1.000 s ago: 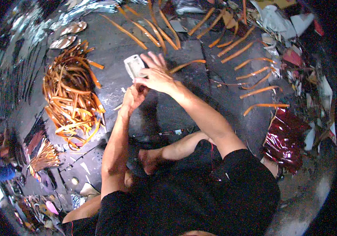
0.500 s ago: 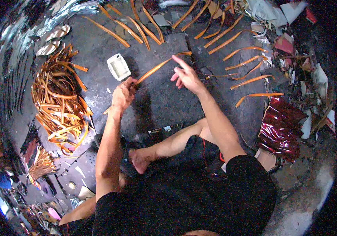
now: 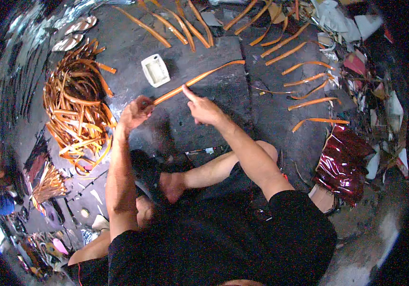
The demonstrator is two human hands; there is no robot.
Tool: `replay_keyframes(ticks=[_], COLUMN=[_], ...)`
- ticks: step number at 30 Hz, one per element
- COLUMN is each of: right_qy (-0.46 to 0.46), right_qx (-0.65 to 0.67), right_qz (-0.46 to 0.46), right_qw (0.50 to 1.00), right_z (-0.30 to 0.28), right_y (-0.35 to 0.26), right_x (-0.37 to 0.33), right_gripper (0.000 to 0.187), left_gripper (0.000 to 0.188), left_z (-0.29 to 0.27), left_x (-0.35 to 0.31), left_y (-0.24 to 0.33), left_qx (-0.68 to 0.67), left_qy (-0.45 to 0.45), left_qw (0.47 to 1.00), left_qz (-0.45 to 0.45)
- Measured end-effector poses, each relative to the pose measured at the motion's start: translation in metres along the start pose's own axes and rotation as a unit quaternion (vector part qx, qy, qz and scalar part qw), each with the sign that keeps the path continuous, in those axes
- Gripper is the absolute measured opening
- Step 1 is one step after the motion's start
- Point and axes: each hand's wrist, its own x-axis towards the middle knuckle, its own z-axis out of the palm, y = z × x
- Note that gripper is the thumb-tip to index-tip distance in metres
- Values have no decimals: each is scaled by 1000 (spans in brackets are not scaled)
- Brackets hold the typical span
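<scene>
A long, flat, glossy orange-brown strip [image 3: 203,75] stretches slantwise over the dark work surface, its far end by the right edge of a board. My left hand [image 3: 136,114] is closed around the strip's near end; part of the fingers is blurred. Along the strip's middle, the outstretched index finger of my right hand [image 3: 205,110] touches it, the other fingers loosely bent and holding nothing. Just beyond the strip stands a small, off-white rectangular dish [image 3: 155,70], tilted in view.
A big tangled heap of similar strips [image 3: 78,112] lies at left. Single strips [image 3: 307,81] fan out in an arc from the far side to the right. Dark red glossy sheeting [image 3: 342,162] and scraps [image 3: 357,64] lie at right; sandals [image 3: 73,35] sit far left.
My right index finger has moved from near the strip's far end back along it toward my left hand. The strip stays in my left hand; the whole view has shifted slightly.
</scene>
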Motion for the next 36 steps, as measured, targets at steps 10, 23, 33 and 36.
replay_keyframes(ticks=[10, 23, 33, 36], right_qy=[-50, -58, 212, 218], right_qx=[-212, 8, 412, 405], right_qz=[-90, -202, -44, -20], right_qw=[972, 978, 885, 888], right_z=[124, 70, -91, -96], right_y=[-65, -41, 63, 73], right_x=[28, -16, -38, -33], right_gripper=[80, 42, 41, 41], left_gripper=[23, 19, 38, 41], left_z=[-98, 23, 130, 151], left_x=[-65, -28, -47, -4], left_y=[39, 28, 222, 296], left_qx=[457, 611, 185, 153], left_qy=[124, 114, -79, 48], left_qw=[880, 764, 967, 958], left_qz=[19, 174, 159, 239])
